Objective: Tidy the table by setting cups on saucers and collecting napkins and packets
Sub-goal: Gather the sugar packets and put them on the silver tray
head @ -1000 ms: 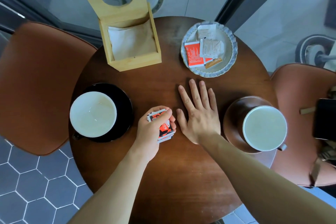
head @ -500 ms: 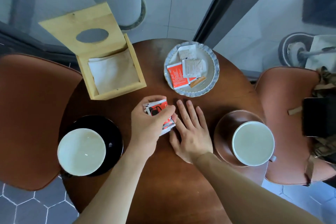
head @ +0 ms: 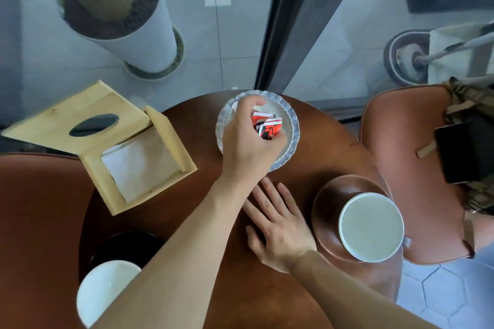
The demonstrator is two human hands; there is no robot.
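My left hand point(head: 248, 139) is over the blue-rimmed dish point(head: 292, 125) at the table's far edge, closed on a small stack of red and white packets point(head: 267, 127). It hides most of the dish's contents. My right hand point(head: 275, 224) lies flat on the round wooden table point(head: 328, 147), fingers spread, holding nothing. A white cup point(head: 371, 227) stands on a brown saucer point(head: 328, 200) at the right. Another white cup point(head: 104, 291) sits on a black saucer point(head: 128, 246) at the near left, partly behind my left forearm.
A wooden napkin box point(head: 112, 141) with its lid tipped open holds white napkins point(head: 141, 163) at the left. Brown chairs point(head: 401, 157) flank the table; the right one carries a phone point(head: 465, 152) and a bag. A glass wall and a white planter point(head: 128, 21) lie beyond.
My left hand has carried the packets from the table's middle forward to the dish. My right hand stays flat on the table. The view has shifted toward the far edge.
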